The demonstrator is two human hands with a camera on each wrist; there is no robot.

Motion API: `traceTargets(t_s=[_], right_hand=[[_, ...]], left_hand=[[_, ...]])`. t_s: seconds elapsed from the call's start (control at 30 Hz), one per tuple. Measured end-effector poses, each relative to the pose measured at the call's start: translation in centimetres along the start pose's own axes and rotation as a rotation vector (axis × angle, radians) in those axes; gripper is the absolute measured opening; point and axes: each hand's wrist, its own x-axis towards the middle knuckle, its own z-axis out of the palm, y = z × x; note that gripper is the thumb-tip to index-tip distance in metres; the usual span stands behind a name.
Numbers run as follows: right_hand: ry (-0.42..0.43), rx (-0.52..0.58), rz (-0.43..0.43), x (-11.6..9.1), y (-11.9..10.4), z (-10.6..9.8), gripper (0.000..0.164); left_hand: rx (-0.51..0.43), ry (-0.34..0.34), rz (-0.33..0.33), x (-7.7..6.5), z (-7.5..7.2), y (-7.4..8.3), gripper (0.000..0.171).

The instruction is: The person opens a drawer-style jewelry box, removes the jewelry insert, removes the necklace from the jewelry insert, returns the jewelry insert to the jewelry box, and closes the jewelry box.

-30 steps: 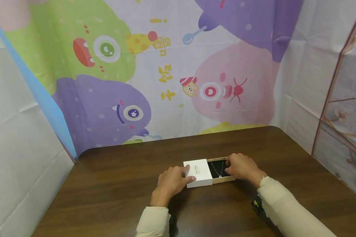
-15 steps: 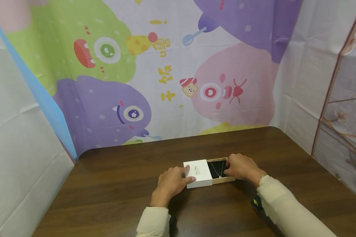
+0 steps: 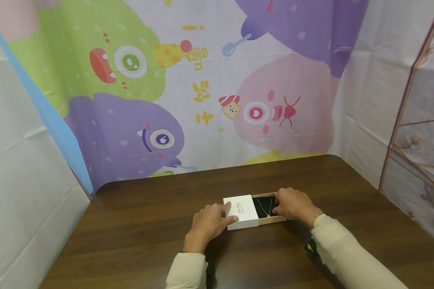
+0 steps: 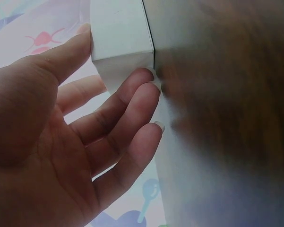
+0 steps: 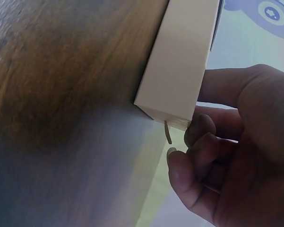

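On the brown table lies a white sliding jewelry box, its sleeve [image 3: 243, 210] printed with small lettering. The cream-edged drawer [image 3: 273, 220] is drawn part way out to the right. A thin silver necklace [image 3: 268, 215] rests on the drawer's black insert [image 3: 264, 203]. My left hand [image 3: 209, 220] grips the sleeve's left end between thumb and index finger; the other fingers curve beside that end in the left wrist view. At the drawer's right end, my right hand [image 3: 295, 205] pinches the end wall. A short ribbon tab [image 5: 167, 133] sticks out there in the right wrist view.
The wooden table [image 3: 148, 212] has rounded back corners. Behind it hangs a cloth with cartoon monsters [image 3: 209, 80]. Pale cloth walls [image 3: 25, 168] stand at both sides, the right one with flower prints [image 3: 419, 144].
My right forearm has shifted slightly left. The box, the necklace and my left hand look practically unchanged.
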Motion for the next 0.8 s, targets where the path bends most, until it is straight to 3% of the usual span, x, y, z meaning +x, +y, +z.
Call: traceTargets(t_s=[0.8], right_hand=[[0.06,0.011,0.002,-0.03,0.04,0.67,0.013]], left_hand=[[0.011,0.011,0.006,-0.08,-0.11,0.06,0.059]])
